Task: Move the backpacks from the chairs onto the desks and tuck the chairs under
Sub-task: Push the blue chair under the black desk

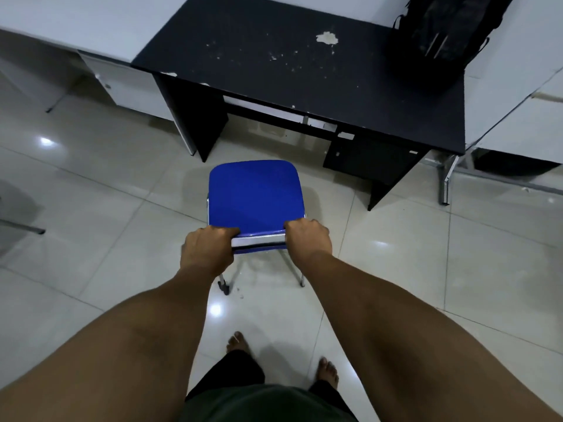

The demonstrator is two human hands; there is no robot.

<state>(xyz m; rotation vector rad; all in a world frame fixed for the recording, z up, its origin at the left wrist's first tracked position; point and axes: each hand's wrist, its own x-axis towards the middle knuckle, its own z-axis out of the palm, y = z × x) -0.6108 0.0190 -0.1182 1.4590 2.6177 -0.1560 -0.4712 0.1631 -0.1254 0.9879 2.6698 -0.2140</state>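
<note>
A blue-seated chair [255, 196] with chrome legs stands on the tiled floor just in front of the black desk [274, 59], its seat outside the knee space. My left hand [206, 249] and my right hand [308, 237] both grip the top of its backrest, one at each end. A black backpack [447, 28] lies on the far right corner of the desk top. The desk surface is scuffed with white chips.
A white desk [76, 28] adjoins on the left and another white table [524, 95] on the right, with a metal leg [446, 181] near the black desk's drawer unit [368, 159]. My bare feet stand on glossy tiles behind the chair.
</note>
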